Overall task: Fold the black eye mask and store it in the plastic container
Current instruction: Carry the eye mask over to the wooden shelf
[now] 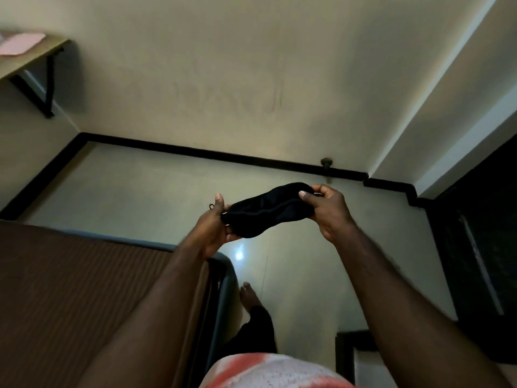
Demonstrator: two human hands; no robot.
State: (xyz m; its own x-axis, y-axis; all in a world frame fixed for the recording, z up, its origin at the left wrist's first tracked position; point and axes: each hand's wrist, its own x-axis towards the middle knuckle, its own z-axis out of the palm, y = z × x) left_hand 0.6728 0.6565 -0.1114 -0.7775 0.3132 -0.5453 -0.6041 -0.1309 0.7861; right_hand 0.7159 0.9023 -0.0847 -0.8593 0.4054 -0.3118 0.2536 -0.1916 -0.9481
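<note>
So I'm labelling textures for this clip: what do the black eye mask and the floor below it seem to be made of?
Eye mask: probably soft matte black fabric; it curves limply between the left hand and right hand and shows a stitched seam. Floor: hard and glossy, likely tile or polished stone, going by the bright light reflection.

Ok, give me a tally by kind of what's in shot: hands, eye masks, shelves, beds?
Hands: 2, the left hand and the right hand, each gripping one end of the mask
Black eye mask: 1
Wall shelf: 1
Bed: 1
Total: 5
</note>
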